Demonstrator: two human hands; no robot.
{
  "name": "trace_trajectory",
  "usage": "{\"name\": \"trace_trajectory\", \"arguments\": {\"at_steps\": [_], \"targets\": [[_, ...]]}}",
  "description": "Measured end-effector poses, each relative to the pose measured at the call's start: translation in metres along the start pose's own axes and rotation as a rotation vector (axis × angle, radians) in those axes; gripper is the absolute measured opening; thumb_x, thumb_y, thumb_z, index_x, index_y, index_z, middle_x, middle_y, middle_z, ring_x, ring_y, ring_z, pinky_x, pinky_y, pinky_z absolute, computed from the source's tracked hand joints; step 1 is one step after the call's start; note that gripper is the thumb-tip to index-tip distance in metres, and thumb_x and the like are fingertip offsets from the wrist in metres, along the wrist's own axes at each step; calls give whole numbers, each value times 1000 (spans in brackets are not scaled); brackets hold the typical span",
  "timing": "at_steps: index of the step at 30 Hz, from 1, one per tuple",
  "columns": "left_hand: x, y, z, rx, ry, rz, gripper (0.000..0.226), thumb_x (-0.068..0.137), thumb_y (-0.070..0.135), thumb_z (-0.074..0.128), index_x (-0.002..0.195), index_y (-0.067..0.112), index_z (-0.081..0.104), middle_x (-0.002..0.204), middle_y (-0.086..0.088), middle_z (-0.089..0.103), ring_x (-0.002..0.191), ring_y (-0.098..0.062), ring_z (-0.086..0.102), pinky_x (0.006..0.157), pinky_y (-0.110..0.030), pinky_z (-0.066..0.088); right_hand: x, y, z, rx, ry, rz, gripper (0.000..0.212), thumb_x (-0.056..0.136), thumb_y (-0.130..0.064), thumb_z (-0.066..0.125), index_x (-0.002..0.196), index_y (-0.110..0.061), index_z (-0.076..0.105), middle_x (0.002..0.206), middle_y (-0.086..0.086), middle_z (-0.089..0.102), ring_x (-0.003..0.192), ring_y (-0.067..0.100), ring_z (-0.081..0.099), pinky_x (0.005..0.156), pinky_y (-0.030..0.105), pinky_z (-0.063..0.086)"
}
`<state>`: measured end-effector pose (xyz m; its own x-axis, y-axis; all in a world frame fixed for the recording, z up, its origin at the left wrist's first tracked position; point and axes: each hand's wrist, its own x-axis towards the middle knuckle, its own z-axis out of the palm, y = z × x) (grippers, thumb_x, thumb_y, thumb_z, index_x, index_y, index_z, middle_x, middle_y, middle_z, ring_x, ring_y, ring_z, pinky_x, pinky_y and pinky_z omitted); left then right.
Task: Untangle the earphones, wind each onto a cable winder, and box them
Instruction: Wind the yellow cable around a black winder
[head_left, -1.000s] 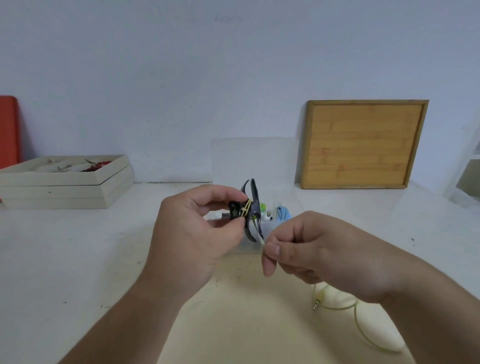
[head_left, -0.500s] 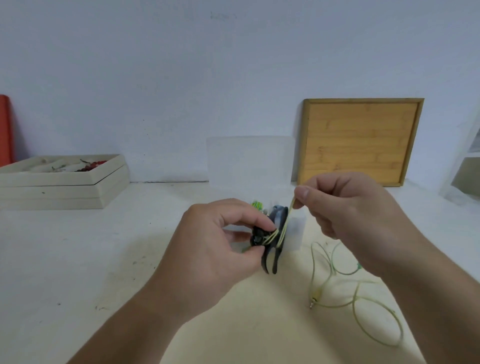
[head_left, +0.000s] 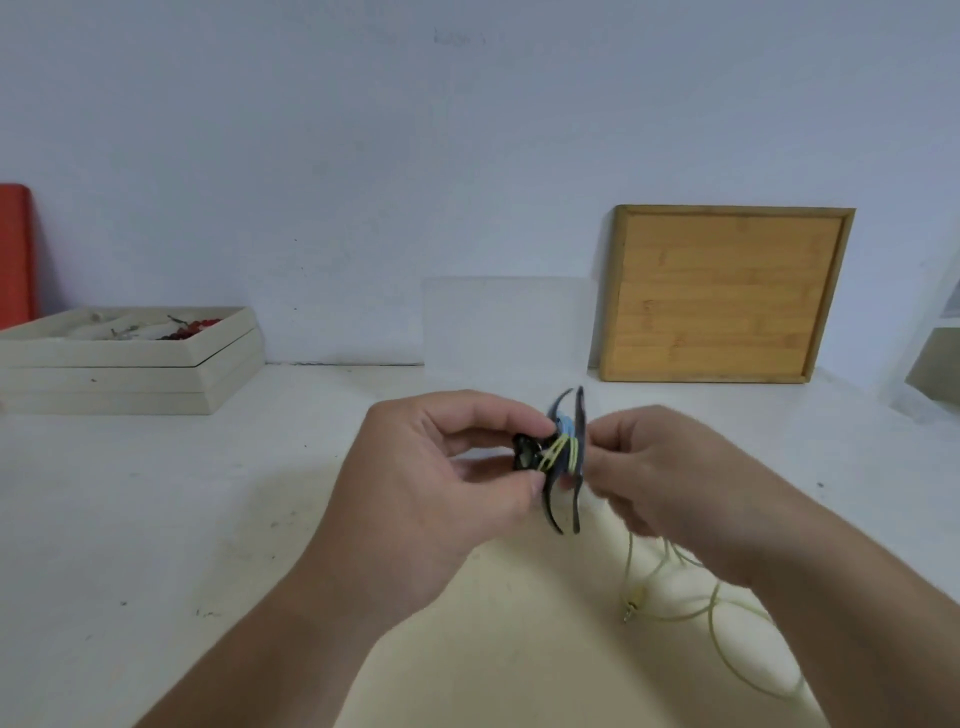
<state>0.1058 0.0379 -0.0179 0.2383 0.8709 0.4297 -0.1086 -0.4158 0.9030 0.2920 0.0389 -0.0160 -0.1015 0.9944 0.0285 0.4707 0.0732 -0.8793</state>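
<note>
Cable winder (head_left: 578, 493), dark, was held above the table (head_left: 208, 519) with a few turns of yellow-green earphone cable (head_left: 557, 452) on its core, the remainder looped on the table below right. Left hand (head_left: 441, 473) pinched the winder's hub. Right hand (head_left: 670, 473), blurred, curled just beside the winder, its grip not discernible.

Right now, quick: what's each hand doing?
Left hand: closed, gripping the cable winder.
Right hand: closed, pinching the earphone cable beside the winder.
</note>
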Motion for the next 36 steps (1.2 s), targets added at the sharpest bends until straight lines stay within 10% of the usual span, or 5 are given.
{"name": "trace_trajectory", "arguments": {"at_steps": [8,21,28,36], "targets": [[8,-4,-9,202,328,27,33,72,-17,73,80,15,77,76,4,77,73,-5,72,65,-8,50,-1,1,14,131,-349,-98,35,104,-29,48,82,-13,70,59,-5,38,56,16,26,50,25,19],[6,-12,-8,410,237,63,33,71,-9,76,79,23,77,81,7,74,78,-11,73,74,-17,56,-9,-8,-2,38,-359,-257,32,89,-32,60,78,-4,68,54,-7,39,52,13,30,50,24,27],[1,-14,-5,546,34,134,40,69,-13,73,78,25,78,88,13,71,83,-9,70,78,-15,54,-6,-9,-15,271,35,-220,19,82,-16,70,65,-8,71,52,6,36,48,16,26,46,26,16],[-1,-7,-1,137,-111,-10,27,65,-7,75,75,17,78,86,2,74,86,-20,75,73,-18,54,3,1,-13,68,304,-157,25,93,-31,64,74,-17,73,59,11,36,59,30,25,59,39,26]]}}
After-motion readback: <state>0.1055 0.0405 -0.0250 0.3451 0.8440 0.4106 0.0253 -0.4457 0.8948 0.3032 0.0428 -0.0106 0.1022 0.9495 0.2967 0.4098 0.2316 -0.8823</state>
